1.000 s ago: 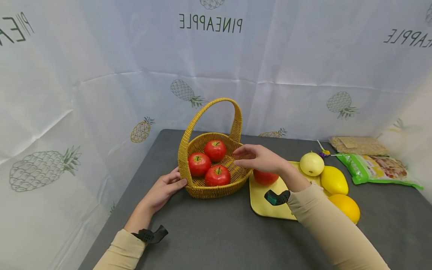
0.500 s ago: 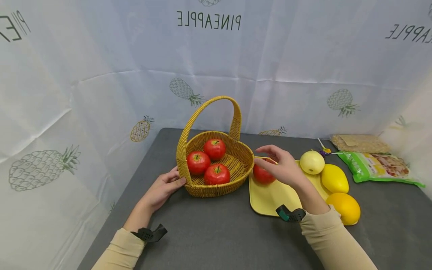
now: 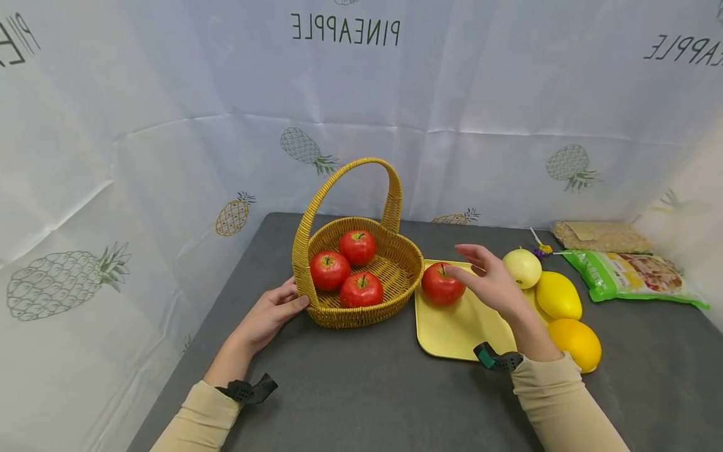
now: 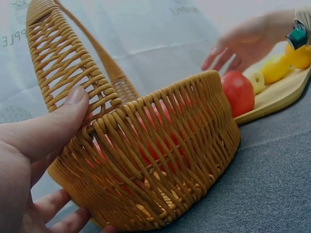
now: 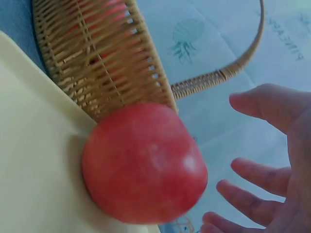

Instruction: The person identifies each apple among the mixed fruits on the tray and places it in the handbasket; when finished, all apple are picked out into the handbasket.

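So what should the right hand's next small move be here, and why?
Probably close the right hand around the apple on the tray. The fingers are spread and right beside that apple but not yet gripping it. Three apples already lie in the basket, and the left hand holds the basket's rim, which suggests this apple goes there too.

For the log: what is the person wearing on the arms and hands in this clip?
Both arms are in long beige sleeves that end at the wrists. The left hand and right hand are bare, with no gloves, and no rings show. Each wrist carries a black strap: the left wrist strap is all black with a loose tab sticking out, while the right wrist strap has a teal piece at one end.
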`<state>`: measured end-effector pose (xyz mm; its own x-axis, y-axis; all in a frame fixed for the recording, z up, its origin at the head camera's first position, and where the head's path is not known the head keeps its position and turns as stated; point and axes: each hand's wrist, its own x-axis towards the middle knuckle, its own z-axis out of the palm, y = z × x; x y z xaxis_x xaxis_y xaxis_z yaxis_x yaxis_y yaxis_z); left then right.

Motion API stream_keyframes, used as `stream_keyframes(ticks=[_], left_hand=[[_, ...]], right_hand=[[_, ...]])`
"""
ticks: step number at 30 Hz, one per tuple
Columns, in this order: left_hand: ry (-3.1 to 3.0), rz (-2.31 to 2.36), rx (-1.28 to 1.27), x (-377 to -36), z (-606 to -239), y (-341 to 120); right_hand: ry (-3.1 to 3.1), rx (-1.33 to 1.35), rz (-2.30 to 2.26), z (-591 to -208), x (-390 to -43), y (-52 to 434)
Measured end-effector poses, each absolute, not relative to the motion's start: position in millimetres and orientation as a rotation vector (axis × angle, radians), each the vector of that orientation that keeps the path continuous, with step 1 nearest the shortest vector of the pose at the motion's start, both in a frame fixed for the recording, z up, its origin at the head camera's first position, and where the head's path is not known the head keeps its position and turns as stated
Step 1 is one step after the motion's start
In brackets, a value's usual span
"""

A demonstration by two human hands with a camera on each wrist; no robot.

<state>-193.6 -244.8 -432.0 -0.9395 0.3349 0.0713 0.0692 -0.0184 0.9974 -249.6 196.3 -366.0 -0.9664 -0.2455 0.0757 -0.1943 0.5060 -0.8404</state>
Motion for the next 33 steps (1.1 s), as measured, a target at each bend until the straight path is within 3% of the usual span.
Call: stream_keyframes(ticks=[15,33], left_hand=[[2.052,2.070,0.447,-194,-433,-247],[2.037,2.078,0.444,-194,-432,-245]], right_hand=[[2.562,-0.271,-1.360,-394,-264,214],[2.422,-0.365,-1.405,-395,-260,210]])
